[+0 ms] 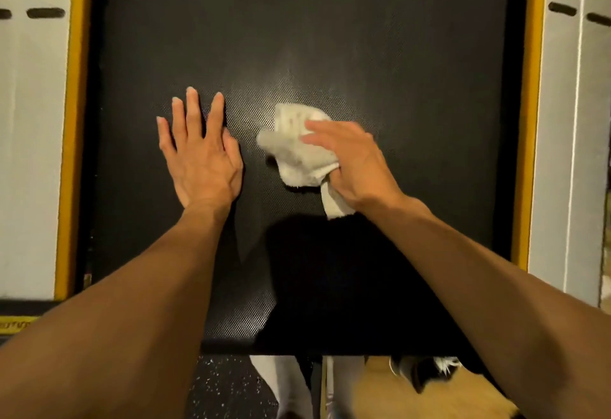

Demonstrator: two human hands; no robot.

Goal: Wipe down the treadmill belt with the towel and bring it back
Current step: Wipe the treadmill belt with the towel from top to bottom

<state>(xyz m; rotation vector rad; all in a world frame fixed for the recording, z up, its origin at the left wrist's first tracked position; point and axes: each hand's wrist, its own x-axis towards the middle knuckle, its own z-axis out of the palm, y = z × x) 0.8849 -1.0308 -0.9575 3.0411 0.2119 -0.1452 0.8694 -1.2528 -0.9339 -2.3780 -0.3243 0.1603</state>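
The black textured treadmill belt (330, 38) fills the middle of the view. A crumpled white towel (297, 157) lies on the belt near its centre. My right hand (353, 160) presses on the towel's right side, fingers blurred, with a tail of cloth trailing under the wrist. My left hand (198, 150) lies flat on the belt to the left of the towel, fingers spread, holding nothing.
Yellow strips (71, 154) border the belt on both sides, with grey side rails (29, 154) beyond them. The belt's near edge (297, 349) runs across the bottom. Below it are speckled black flooring, a wood-toned floor at right, and my legs and a shoe.
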